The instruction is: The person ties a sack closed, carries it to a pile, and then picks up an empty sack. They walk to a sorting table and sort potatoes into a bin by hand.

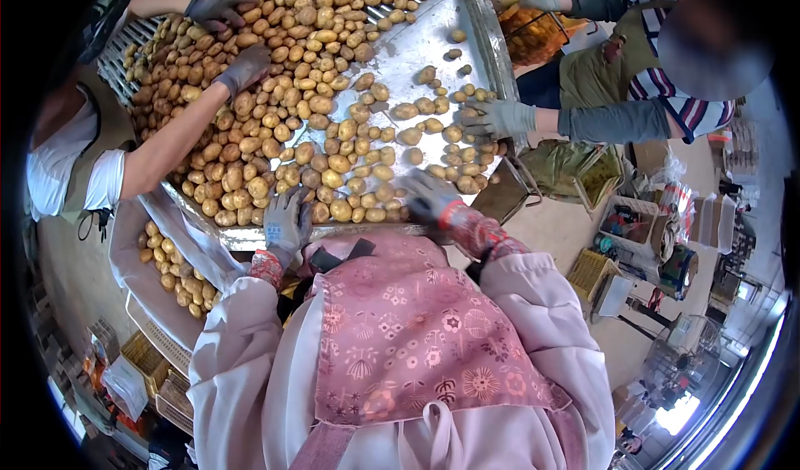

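Potatoes (250, 149) cover the left and middle of a metal sorting table (425, 45) and thin out to its right. My left hand (286, 220), in a grey glove, rests at the near edge against the closest potatoes, fingers stretched forward with none of them gripped. Farther right, my right hand (429, 197) is over the near row of potatoes, also gloved; motion smears its fingers and hides whether they hold anything. Red patterned cuffs circle both wrists.
A co-worker at left has both gloved hands (243, 70) on the pile. Opposite, another person's gloved hand (500, 118) touches potatoes at the right rim. A lined container of potatoes (179, 274) stands below left, an open green sack (575, 170) to the right, crates (629, 220) beyond.
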### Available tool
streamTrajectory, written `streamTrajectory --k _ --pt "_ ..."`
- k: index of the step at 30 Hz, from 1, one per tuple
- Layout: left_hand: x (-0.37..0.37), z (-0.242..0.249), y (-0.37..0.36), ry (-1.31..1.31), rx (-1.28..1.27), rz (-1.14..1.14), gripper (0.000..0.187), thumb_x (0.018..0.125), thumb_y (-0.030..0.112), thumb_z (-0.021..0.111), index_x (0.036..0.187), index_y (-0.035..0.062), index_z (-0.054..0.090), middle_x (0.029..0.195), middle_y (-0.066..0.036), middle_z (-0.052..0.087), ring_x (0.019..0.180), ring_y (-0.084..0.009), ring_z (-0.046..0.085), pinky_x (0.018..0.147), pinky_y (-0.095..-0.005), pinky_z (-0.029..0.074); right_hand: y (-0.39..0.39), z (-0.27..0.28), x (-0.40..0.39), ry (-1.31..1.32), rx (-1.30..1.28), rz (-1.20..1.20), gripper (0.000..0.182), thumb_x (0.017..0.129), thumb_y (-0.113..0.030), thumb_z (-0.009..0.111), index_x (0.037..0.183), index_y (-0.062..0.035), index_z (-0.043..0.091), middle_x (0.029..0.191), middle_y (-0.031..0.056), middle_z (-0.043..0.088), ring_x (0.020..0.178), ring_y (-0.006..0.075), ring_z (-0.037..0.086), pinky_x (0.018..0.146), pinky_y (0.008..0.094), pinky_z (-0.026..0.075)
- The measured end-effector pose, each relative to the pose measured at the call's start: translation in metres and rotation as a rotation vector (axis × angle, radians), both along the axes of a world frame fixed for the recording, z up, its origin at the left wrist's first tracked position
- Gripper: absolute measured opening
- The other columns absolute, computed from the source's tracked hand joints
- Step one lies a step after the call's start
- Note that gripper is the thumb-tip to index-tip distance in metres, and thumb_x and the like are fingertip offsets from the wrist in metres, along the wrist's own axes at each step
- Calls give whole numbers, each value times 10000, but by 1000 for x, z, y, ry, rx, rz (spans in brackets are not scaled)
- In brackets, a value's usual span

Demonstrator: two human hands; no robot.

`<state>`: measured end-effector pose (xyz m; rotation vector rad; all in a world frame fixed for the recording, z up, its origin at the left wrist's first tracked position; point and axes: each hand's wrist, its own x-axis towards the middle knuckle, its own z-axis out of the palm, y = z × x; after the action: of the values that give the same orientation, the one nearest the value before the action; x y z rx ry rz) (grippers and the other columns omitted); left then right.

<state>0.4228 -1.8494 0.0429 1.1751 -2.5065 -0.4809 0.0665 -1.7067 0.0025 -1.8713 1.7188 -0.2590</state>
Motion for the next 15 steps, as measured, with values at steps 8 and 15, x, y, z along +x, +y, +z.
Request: streamTrajectory --k 8,15 --pt "3 0 -3 -5 8 -14 353 860 203 619 1203 124 604 1153 -121 617 980 -359 588 858 -460 474 55 4 -56 105 266 -475 631 813 -344 691 1383 -160 492 1385 168 511 1241 341 527 1061 427 403" --pt "-16 0 -10 -79 195 15 381 885 226 613 1217 53 540 1098 -205 611 958 -419 597 815 -500 481 29 -10 17 454 70 -617 553 813 -515 597 1231 -156 558 1220 164 551 1162 356 510 1051 509 325"
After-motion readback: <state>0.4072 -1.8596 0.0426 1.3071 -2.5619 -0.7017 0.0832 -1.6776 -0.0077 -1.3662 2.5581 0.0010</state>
